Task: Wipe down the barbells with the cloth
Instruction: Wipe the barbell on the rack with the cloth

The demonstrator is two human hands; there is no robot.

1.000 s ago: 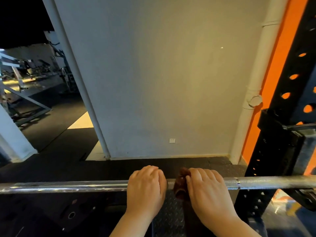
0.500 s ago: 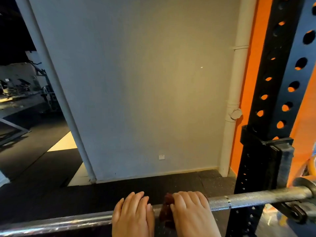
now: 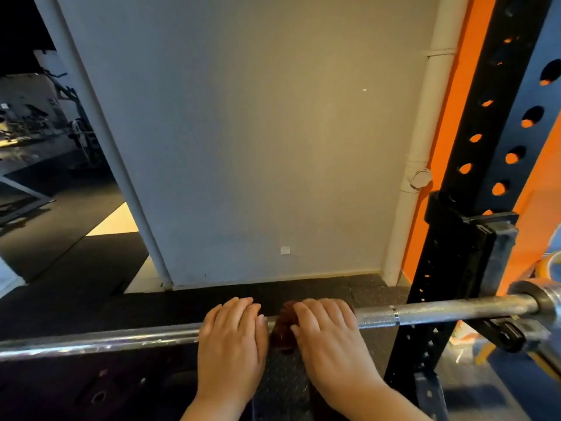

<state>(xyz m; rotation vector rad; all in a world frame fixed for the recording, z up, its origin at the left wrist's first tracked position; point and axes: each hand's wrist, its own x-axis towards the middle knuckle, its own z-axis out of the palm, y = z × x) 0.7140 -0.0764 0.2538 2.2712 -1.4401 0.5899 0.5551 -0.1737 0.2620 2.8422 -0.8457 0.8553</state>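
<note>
A chrome barbell (image 3: pixel 440 312) runs across the lower part of the view, resting on the rack hook at the right. My left hand (image 3: pixel 232 341) lies over the bar, fingers curled on it. Just to its right my right hand (image 3: pixel 329 335) presses a dark reddish-brown cloth (image 3: pixel 283 328) around the bar; only the cloth's left edge shows between the two hands, a bit hanging below the bar.
A black perforated rack upright (image 3: pixel 473 226) with a bar hook stands at the right before an orange wall. A grey wall (image 3: pixel 258 141) with a white pipe (image 3: pixel 425 147) faces me. Dark rubber flooring lies below; gym machines (image 3: pixel 45 123) sit far left.
The view has swung right and tilted, so the bar's right collar and rack hook show more. Both hands stay on the bar with the cloth under my right hand.
</note>
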